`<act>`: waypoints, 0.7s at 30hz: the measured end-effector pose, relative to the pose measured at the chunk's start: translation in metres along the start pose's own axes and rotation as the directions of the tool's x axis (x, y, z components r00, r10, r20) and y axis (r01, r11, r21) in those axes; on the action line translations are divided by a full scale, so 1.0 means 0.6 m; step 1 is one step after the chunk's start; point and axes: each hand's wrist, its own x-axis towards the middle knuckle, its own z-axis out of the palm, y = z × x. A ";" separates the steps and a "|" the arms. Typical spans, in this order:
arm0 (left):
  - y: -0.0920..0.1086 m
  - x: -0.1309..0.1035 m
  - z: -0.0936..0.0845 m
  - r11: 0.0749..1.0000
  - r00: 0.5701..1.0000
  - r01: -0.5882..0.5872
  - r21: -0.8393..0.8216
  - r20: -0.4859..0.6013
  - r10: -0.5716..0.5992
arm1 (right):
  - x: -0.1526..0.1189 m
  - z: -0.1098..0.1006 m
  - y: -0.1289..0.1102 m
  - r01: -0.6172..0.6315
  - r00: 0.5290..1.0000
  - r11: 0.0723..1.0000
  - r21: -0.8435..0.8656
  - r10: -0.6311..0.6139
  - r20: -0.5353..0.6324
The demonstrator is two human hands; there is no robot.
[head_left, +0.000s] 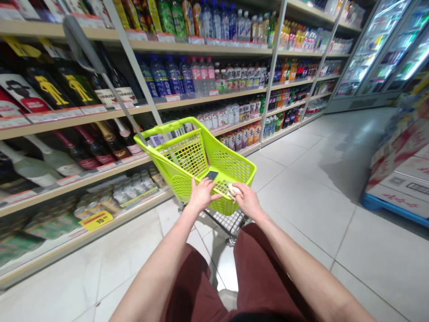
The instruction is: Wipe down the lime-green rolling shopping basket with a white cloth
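In front of my knees stands a lime-green plastic shopping cart (233, 163) with perforated sides. My left hand (201, 195) rests at the near rim, its fingers spread and holding nothing. Pinched in my right hand (247, 197) is a crumpled white cloth or tissue (233, 190), at the cart's near right corner; the fingers hide part of it. A dark phone-like rectangle (212, 175) lies on the cart's floor. The cart's grey handle (83, 44) rises at the upper left.
Drink shelves (214, 93) run along the left and back, loaded with bottles and cans. A yellow price tag (97, 220) sticks out low at left. Stacked boxes (407, 188) stand on a blue pallet (395, 209) at right. Lit glass-door fridges (375, 49) line the far end.
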 end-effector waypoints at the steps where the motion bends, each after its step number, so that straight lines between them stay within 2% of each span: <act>1: 0.002 0.000 0.000 1.000 1.000 -0.002 0.009 -0.005 0.002 | -0.002 0.005 -0.009 0.038 0.999 0.999 0.004 -0.038 0.022; 3: 0.015 0.000 0.001 0.999 1.000 0.009 0.034 -0.015 -0.008 | -0.007 0.015 -0.020 0.110 0.992 0.994 -0.003 -0.109 0.060; 5: 0.032 0.003 0.002 0.998 0.999 0.032 0.048 -0.023 -0.031 | -0.012 0.019 -0.019 0.131 0.990 0.991 -0.023 -0.129 0.065; 9: 0.054 0.006 0.008 0.998 0.997 0.059 0.012 -0.047 -0.058 | -0.011 -0.001 0.006 0.057 0.998 0.997 -0.044 -0.055 0.028; 13: 0.034 0.001 0.010 0.998 0.995 0.064 -0.027 -0.078 -0.066 | -0.001 -0.037 0.030 -0.069 0.998 0.994 -0.083 0.068 -0.009; 15: 0.021 -0.001 0.010 0.997 0.992 0.080 -0.021 -0.094 -0.082 | 0.003 -0.043 0.031 -0.098 0.995 0.991 -0.095 0.096 -0.022; 18: 0.021 0.000 0.013 0.995 0.989 0.097 -0.003 -0.107 -0.097 | 0.004 -0.032 0.016 -0.113 0.992 0.989 -0.092 0.107 -0.066; 21: 0.041 0.005 0.015 0.995 0.988 0.094 0.014 -0.121 -0.092 | 0.006 -0.008 -0.007 -0.034 0.998 0.997 -0.071 0.030 -0.050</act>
